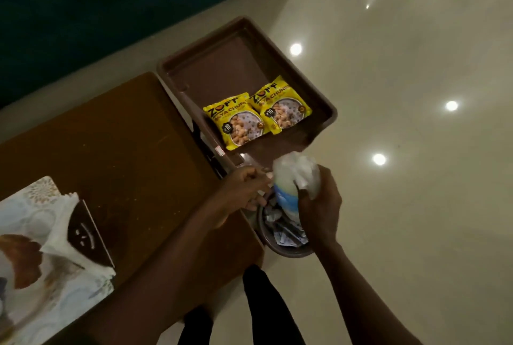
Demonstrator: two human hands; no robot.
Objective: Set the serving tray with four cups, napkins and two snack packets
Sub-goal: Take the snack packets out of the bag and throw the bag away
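The brown serving tray (222,67) rests past the table's far right corner. Inside it, two yellow snack packets (240,119) (283,108) lie side by side at its near end. Just in front of the tray, over a round bin, both hands hold a stack of pale cups (286,192) in a crumpled clear plastic wrap. My right hand (319,211) grips the stack from the right, with the wrap bunched above its fingers. My left hand (244,189) pinches the stack's left side. White napkins (59,222) stand in a dark holder on the table's left.
The brown wooden table (125,150) fills the left half, with a patterned placemat (33,275) under the napkin holder. A brown bin (280,247) holding scraps stands on the glossy tiled floor (416,205) below my hands. A dark green sofa (83,11) runs along the far side.
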